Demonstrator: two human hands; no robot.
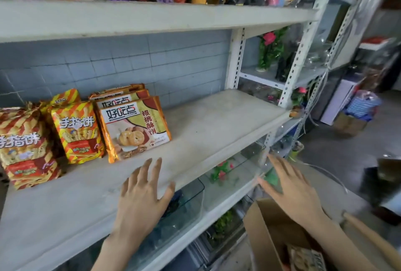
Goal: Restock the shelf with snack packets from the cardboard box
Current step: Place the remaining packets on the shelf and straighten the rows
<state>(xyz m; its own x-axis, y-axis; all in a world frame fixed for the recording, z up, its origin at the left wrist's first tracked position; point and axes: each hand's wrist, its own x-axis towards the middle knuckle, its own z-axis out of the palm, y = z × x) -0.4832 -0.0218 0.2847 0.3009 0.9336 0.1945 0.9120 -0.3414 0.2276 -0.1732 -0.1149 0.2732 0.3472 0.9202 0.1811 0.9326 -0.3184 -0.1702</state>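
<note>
Restocking is partly done, in our judgement: a handful of snack packets (135,127) stand at the left end of the shelf (217,123), and most of its board to the right lies bare. More stock waits in the cardboard box (267,234) at lower right (one packet (306,257) shows inside). Our left hand (141,194) hovers over the shelf's front edge, fingers straight and spread, holding nothing. Our right hand (290,192), likewise flat and empty, is above the box.

Shelf (217,123) is bare from mid-span to the right edge, front to back wall. Snack packets (134,127) block the left end. Upper shelf board (152,19) caps headroom. Rear upright (235,58) and front upright (301,53) flank the right corners. Cardboard box (267,227) sits below the front edge, right side.
</note>
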